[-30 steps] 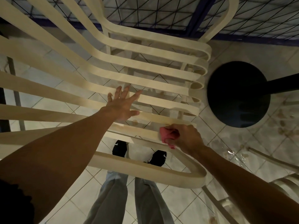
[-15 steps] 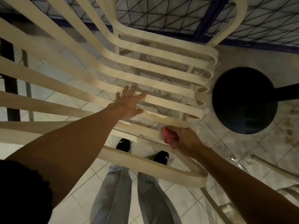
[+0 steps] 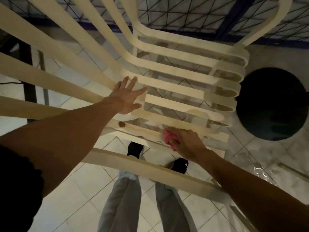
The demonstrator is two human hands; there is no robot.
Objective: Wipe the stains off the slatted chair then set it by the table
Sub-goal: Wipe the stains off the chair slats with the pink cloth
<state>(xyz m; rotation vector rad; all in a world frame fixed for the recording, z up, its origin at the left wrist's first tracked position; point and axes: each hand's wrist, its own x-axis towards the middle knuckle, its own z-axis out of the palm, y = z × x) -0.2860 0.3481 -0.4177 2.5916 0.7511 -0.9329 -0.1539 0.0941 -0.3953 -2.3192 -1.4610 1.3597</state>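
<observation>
no legible text or numbers showing, tiny white mark on near black shoe (image 3: 180,165) blurring, unreadable

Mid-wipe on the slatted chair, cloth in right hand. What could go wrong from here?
1. A brown stain sits on the slat left of the pink cloth in the right hand; a short stroke could miss it.
2. The left hand only rests flat on the slatted chair, so hard scrubbing may shift it.
3. The tile floor glints wet on the right; likely slippery when carrying the chair.
</observation>
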